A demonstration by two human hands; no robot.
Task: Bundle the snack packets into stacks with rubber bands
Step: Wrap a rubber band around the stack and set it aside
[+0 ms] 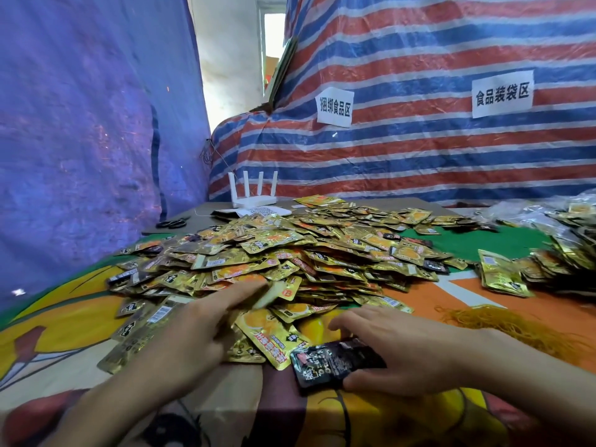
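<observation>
— Packets: where do we see them?
— Gold snack packets (290, 253) lie in one loose heap on the tabletop (58, 321), just ahead of our hands.
— Our left hand (200, 321)?
— It lies on the heap's near edge, fingers stretched straight over the packets; it is blurred, and we see no pinch.
— And our right hand (403, 346)?
— It grips black packets (325, 362) just short of the heap, thumb underneath, fingers over the top.
— The rubber bands (503, 324)?
— We see a yellow tangle right of the heap, with gold stacks (503, 279) right of the heap too. Behind the heap stand a white router (254, 195) and scissors (172, 223).
</observation>
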